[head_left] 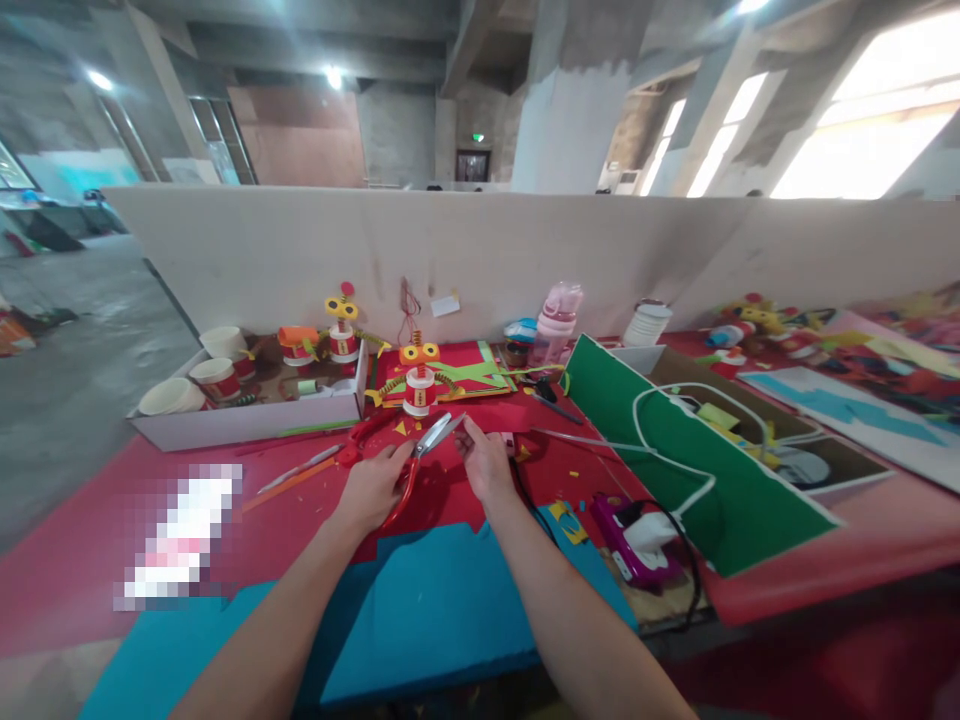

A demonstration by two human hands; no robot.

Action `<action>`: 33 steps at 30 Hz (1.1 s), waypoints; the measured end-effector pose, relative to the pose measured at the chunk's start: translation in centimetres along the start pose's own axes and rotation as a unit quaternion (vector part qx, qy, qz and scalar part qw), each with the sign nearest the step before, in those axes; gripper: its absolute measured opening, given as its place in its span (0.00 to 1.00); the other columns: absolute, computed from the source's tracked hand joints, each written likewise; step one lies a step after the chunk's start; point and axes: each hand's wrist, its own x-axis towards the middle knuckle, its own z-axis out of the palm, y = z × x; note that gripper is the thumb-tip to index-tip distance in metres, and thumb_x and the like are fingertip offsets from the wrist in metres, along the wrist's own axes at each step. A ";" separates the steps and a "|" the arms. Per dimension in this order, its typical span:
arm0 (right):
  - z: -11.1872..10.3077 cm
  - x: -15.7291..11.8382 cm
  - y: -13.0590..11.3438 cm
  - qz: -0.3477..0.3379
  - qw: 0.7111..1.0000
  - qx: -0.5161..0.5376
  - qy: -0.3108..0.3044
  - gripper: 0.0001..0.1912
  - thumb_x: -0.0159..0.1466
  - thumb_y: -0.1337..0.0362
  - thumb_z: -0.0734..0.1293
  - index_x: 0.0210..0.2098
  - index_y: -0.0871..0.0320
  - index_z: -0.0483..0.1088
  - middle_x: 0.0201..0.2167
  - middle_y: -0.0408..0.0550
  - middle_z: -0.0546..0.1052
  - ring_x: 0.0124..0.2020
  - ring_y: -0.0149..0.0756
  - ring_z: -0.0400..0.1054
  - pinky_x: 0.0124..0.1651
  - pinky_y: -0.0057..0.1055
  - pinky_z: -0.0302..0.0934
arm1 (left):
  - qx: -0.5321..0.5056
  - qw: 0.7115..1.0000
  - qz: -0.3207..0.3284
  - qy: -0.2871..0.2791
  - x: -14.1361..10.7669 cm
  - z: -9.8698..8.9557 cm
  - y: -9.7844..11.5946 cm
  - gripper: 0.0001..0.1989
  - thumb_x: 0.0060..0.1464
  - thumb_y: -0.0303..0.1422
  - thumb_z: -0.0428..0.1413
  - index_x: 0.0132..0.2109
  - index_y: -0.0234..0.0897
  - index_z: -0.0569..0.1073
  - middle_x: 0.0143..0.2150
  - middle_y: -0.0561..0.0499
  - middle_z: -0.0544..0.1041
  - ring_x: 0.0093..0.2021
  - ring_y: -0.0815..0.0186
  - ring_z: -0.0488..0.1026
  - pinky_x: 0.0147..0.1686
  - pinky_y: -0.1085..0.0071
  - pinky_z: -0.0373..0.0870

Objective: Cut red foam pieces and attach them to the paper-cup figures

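Observation:
My left hand (379, 485) is wrapped around the red handles of a pair of scissors (435, 434), whose metal blades point away and to the right. Close to the blade tips, my right hand (484, 462) has its thumb and fingers pinched together. What it pinches is too small to make out against the red table covering. Just beyond the blades stands a small paper-cup figure (420, 390) with yellow eyes and coiled spring arms. Green strips and a red sheet (465, 372) lie behind it.
On the left, a white box (262, 430) holds paper cups and another cup figure (343, 335). A green-sided box (675, 470) with a white cable stands right. Nearby are a purple power strip (634, 545), blue sheets (420, 610), a pink bottle (555, 325) and an orange pencil-like stick (292, 478).

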 end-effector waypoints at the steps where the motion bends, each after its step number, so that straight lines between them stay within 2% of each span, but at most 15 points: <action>1: 0.0 0.0 0.0 0.001 1.000 0.000 0.002 0.11 0.45 0.64 0.76 0.25 0.61 0.72 0.21 0.41 0.78 0.23 0.28 0.70 0.30 0.25 0.64 | 0.002 1.000 0.001 0.002 0.0 0.1 -0.1 0.23 0.58 0.33 0.46 0.61 0.42 0.58 0.51 0.44 0.72 0.42 0.59 0.75 0.36 0.69 0.67; 7: -0.1 0.1 0.1 -0.003 1.000 -0.003 -0.016 0.11 0.46 0.63 0.76 0.25 0.60 0.73 0.23 0.42 0.78 0.24 0.28 0.71 0.29 0.24 0.64 | 0.005 1.000 0.001 0.008 0.0 0.3 -0.2 0.25 0.57 0.31 0.46 0.62 0.42 0.57 0.52 0.44 0.72 0.42 0.60 0.75 0.36 0.70 0.67; 21: 0.2 -0.4 -0.1 0.021 0.999 -0.005 -0.034 0.13 0.41 0.63 0.77 0.19 0.60 0.70 0.17 0.39 0.74 0.22 0.27 0.67 0.29 0.24 0.63 | -0.008 1.000 -0.012 -0.012 0.1 -0.2 -0.1 0.26 0.56 0.29 0.48 0.62 0.40 0.57 0.54 0.42 0.71 0.46 0.59 0.74 0.41 0.68 0.68; 33: 0.1 -0.4 -0.2 0.016 0.998 -0.034 -0.044 0.13 0.44 0.62 0.76 0.19 0.59 0.68 0.16 0.38 0.72 0.22 0.28 0.66 0.31 0.26 0.62 | 0.009 1.000 -0.005 -0.003 0.0 -0.1 -0.1 0.25 0.55 0.26 0.46 0.61 0.39 0.58 0.52 0.42 0.72 0.45 0.58 0.74 0.39 0.68 0.68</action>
